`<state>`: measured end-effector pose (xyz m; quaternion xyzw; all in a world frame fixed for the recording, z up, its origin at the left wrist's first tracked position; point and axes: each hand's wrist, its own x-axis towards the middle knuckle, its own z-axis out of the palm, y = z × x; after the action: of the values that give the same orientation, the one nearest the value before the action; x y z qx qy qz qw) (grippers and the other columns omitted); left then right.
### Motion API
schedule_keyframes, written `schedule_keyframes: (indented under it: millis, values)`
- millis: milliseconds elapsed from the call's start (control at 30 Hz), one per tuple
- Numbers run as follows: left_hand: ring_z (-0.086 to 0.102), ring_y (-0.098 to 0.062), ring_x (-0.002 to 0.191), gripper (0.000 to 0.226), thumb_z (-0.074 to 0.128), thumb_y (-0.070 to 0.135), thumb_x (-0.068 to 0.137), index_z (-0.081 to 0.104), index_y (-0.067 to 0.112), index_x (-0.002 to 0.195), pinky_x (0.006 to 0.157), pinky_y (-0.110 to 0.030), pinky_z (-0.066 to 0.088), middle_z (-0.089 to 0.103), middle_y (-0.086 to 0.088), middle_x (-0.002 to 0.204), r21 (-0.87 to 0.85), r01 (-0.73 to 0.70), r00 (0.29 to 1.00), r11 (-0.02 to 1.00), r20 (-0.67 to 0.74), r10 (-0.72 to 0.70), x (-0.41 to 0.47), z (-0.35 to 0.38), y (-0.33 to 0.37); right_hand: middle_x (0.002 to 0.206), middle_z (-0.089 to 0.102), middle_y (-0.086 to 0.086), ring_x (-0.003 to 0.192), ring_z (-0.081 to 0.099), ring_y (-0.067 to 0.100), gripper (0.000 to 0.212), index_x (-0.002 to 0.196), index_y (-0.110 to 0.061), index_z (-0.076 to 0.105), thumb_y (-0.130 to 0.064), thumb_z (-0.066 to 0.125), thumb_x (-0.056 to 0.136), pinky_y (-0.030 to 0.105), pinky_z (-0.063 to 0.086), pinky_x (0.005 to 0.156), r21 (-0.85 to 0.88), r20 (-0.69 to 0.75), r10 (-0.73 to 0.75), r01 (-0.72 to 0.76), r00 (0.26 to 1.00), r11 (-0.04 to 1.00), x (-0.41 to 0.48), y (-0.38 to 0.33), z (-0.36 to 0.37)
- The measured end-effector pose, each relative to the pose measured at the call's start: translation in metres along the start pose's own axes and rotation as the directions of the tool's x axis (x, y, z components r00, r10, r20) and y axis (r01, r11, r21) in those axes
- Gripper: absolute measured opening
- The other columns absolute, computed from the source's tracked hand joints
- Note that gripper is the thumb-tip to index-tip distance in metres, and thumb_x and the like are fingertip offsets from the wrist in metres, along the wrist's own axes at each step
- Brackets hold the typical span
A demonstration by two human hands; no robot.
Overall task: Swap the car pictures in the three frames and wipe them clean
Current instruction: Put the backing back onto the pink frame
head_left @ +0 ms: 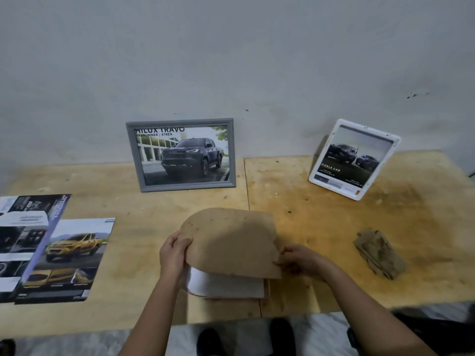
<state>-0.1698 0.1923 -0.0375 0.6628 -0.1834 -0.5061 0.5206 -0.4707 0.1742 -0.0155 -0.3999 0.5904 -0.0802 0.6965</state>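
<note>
A brown backing board (231, 240) is lifted and tilted over a frame lying face down (266, 291) near the table's front edge. A curled white sheet (221, 283) shows under the board. My left hand (173, 253) grips the board's left edge. At the board's lower right corner, my right hand (300, 260) pinches it. A grey frame (181, 154) with a dark pickup picture leans on the wall. To the right a white frame (353, 159) with a car picture stands tilted. Loose car pictures (66, 258) lie at the left.
A folded dirty brown cloth (379, 253) lies on the right of the wooden table (321, 214). The grey wall rises right behind the frames. Below the table's front edge my dark shoes (281, 332) show on the floor.
</note>
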Motion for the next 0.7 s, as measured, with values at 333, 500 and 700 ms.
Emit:
schedule_keyframes:
  millis: [333,500,700]
  values:
    - [0.056,-0.027,0.089,0.044,0.079,0.023,0.072,0.06,0.005,0.107,0.071,-0.03,0.041,0.06,-0.01,0.096,0.4,-0.19,0.979,0.897,0.004,0.205,-0.006,-0.049,-0.028,0.045,0.059,0.004,0.038,0.055,0.011,0.042,0.094,0.002,0.066,-0.039,0.053,0.093,0.02,0.037,0.041,-0.161,-0.206,0.042,-0.077,0.978,0.984,-0.001,0.006,0.064]
    - [0.054,-0.026,0.089,0.039,0.076,0.016,0.076,0.059,0.004,0.11,0.077,-0.033,0.044,0.054,-0.011,0.103,0.508,-0.232,0.966,0.83,0.02,0.257,-0.004,-0.054,-0.039,0.036,0.054,-0.001,0.034,0.053,0.009,0.047,0.053,-0.013,0.048,-0.043,0.06,0.087,0.02,0.045,0.045,-0.15,-0.429,-0.039,-0.029,0.903,0.988,0.006,0.02,0.07]
    - [0.051,-0.031,0.097,0.034,0.073,0.01,0.077,0.06,0.0,0.107,0.088,-0.038,0.043,0.049,-0.018,0.108,0.56,-0.219,0.956,0.799,-0.039,0.29,-0.007,-0.055,-0.045,0.043,0.056,0.003,0.034,0.052,0.01,0.037,0.063,-0.012,0.048,-0.037,0.069,0.081,0.023,0.043,0.049,-0.174,-0.557,-0.105,0.008,0.824,0.985,0.012,0.029,0.076]
